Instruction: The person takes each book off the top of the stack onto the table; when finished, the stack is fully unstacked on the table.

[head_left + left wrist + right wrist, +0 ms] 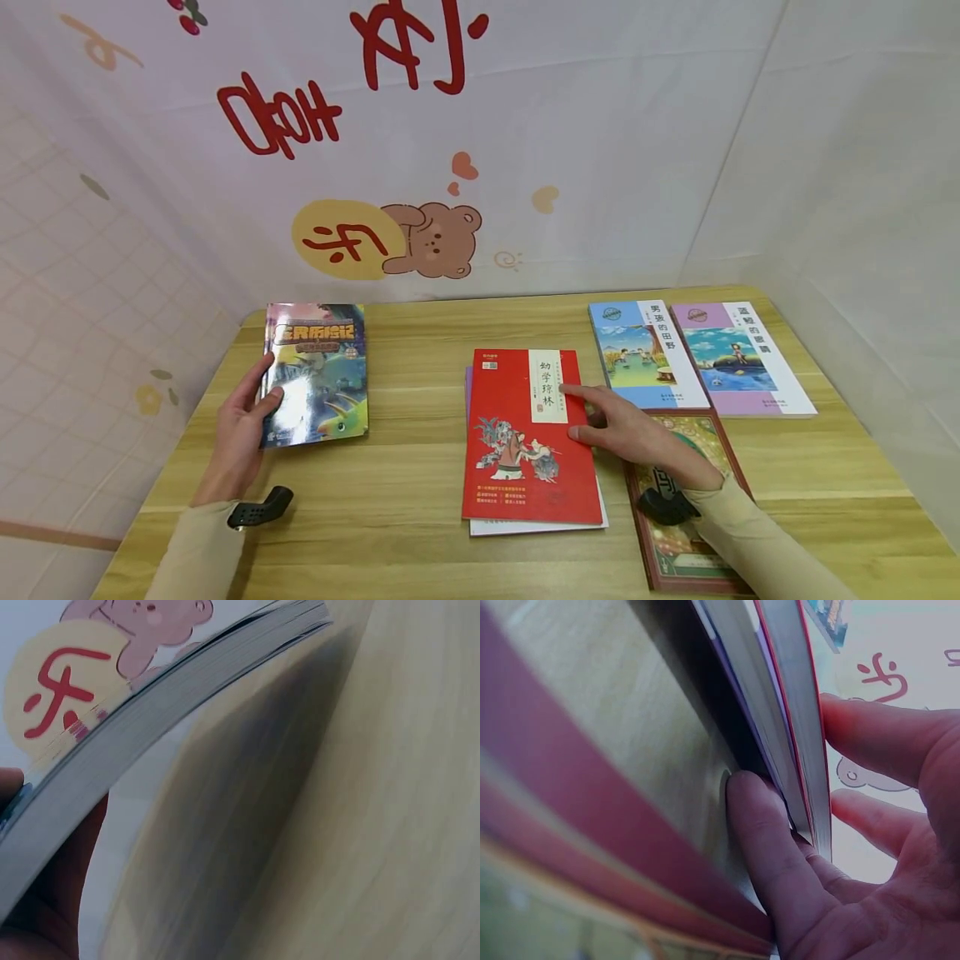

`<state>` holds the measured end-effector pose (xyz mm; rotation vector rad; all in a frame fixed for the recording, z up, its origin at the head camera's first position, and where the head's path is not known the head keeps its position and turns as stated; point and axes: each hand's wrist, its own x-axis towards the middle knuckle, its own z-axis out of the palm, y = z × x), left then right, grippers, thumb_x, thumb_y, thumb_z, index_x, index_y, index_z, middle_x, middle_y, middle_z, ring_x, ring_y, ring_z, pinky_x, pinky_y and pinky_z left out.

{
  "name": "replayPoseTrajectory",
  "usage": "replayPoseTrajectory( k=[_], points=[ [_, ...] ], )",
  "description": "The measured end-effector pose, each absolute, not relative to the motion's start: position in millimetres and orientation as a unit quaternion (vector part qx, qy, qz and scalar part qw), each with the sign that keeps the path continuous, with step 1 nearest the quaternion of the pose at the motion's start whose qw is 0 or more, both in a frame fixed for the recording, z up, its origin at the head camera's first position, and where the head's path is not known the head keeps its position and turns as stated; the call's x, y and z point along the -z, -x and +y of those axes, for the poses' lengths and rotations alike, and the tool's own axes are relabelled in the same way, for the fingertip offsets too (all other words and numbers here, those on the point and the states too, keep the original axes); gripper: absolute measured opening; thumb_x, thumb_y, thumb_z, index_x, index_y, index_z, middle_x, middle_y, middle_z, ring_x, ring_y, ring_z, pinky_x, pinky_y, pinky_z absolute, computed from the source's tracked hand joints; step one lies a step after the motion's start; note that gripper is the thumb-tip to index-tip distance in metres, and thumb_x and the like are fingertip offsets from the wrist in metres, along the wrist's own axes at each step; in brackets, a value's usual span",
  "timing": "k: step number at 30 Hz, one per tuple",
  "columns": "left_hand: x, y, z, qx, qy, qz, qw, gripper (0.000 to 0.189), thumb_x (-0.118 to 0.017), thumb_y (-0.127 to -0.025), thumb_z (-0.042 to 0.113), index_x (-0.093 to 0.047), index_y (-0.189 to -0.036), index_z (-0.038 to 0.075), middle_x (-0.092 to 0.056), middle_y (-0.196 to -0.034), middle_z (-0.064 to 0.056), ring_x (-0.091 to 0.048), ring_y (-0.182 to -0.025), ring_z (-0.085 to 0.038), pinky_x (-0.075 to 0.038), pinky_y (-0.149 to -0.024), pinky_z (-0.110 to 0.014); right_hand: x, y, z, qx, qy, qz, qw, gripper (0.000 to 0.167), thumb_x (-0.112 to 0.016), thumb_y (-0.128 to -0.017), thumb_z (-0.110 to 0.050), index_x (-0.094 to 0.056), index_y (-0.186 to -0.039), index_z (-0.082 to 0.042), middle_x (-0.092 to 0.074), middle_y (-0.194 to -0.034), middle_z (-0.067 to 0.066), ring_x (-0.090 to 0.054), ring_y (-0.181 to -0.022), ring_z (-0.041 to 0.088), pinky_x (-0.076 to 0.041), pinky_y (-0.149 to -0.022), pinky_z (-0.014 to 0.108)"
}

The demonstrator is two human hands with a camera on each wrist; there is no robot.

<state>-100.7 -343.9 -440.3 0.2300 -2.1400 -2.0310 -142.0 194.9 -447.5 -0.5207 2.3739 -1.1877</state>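
At the left, my left hand (242,425) grips the left edge of a glossy comic-style book (318,375), thumb on its cover. The left wrist view shows this book's thick page block (150,712) raised over the wood, with a shadow below. Near the middle lies a red book (517,475) on top of another with a purple and white cover (540,528). My right hand (626,425) holds this stack at its right edge. In the right wrist view, some fingers (881,739) touch the red cover while another reaches under the stack's edge.
Blue-covered (637,358) and pink-covered (738,358) books lie at the back right of the wooden table (405,467). A dark-red framed book (686,554) lies partly under my right forearm. A printed white cloth (600,150) hangs behind, with white sides left and right.
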Motion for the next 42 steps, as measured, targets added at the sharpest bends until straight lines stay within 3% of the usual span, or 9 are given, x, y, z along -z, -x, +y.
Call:
replayPoseTrajectory(
  k=[10,13,17,21,28,35,42],
  points=[
    [443.8,107.6,-368.7,0.603,-0.107,-0.788,0.067,0.06,-0.05,-0.111,0.019,-0.027,-0.166,0.024,-0.011,-0.173,0.003,0.0,-0.158,-0.016,-0.021,-0.115,-0.009,448.1,141.4,197.0,0.43,0.182,0.856,0.223,0.072,-0.075,-0.096,-0.027,-0.043,-0.158,-0.011,-0.048,-0.14,0.02,-0.063,-0.111,0.028,-0.056,-0.086,0.035],
    [443.2,110.8,-371.9,0.556,-0.114,-0.822,0.053,0.059,-0.047,-0.112,0.021,-0.024,-0.166,0.022,-0.011,-0.173,-0.004,-0.003,-0.158,-0.024,-0.019,-0.123,-0.025,448.4,141.2,197.2,0.431,0.184,0.855,0.222,0.072,-0.076,-0.096,-0.027,-0.042,-0.158,-0.01,-0.048,-0.14,0.021,-0.064,-0.111,0.028,-0.057,-0.086,0.035],
    [442.8,114.8,-376.0,0.515,-0.113,-0.849,0.033,0.059,-0.046,-0.112,0.021,-0.022,-0.166,0.017,-0.011,-0.172,-0.015,-0.004,-0.157,-0.038,-0.011,-0.124,-0.06,448.4,141.1,197.4,0.43,0.184,0.855,0.223,0.072,-0.076,-0.096,-0.028,-0.042,-0.158,-0.011,-0.048,-0.139,0.02,-0.064,-0.111,0.028,-0.057,-0.086,0.034],
    [442.0,120.1,-379.5,0.478,-0.103,-0.872,0.019,0.059,-0.044,-0.112,0.018,-0.02,-0.166,0.016,-0.012,-0.17,-0.022,-0.007,-0.154,-0.049,-0.016,-0.116,-0.071,448.1,141.4,197.6,0.432,0.185,0.854,0.223,0.072,-0.075,-0.096,-0.027,-0.042,-0.158,-0.01,-0.049,-0.138,0.02,-0.064,-0.111,0.028,-0.057,-0.086,0.035],
    [445.3,126.2,-383.7,0.418,-0.128,-0.899,-0.02,0.061,-0.042,-0.111,0.015,-0.016,-0.166,0.018,-0.011,-0.166,-0.033,-0.014,-0.148,-0.059,-0.021,-0.112,-0.075,448.2,141.2,196.8,0.431,0.186,0.855,0.222,0.072,-0.075,-0.097,-0.027,-0.043,-0.158,-0.01,-0.047,-0.141,0.022,-0.065,-0.111,0.029,-0.057,-0.086,0.035],
    [450.7,128.9,-389.5,0.391,-0.148,-0.908,-0.045,0.064,-0.044,-0.109,0.012,-0.015,-0.166,0.015,-0.012,-0.164,-0.036,-0.017,-0.146,-0.06,-0.024,-0.112,-0.074,448.3,141.0,194.2,0.433,0.188,0.853,0.225,0.071,-0.074,-0.097,-0.026,-0.042,-0.158,-0.01,-0.048,-0.14,0.021,-0.066,-0.111,0.028,-0.057,-0.086,0.036],
    [447.1,130.6,-385.2,0.346,-0.135,-0.928,-0.02,0.058,-0.044,-0.108,0.009,-0.026,-0.162,0.0,-0.029,-0.156,-0.041,-0.035,-0.138,-0.061,-0.036,-0.103,-0.072,446.7,140.4,194.4,0.426,0.188,0.858,0.217,0.071,-0.075,-0.097,-0.027,-0.042,-0.158,-0.011,-0.05,-0.138,0.019,-0.066,-0.11,0.027,-0.056,-0.087,0.037]
  ],
)
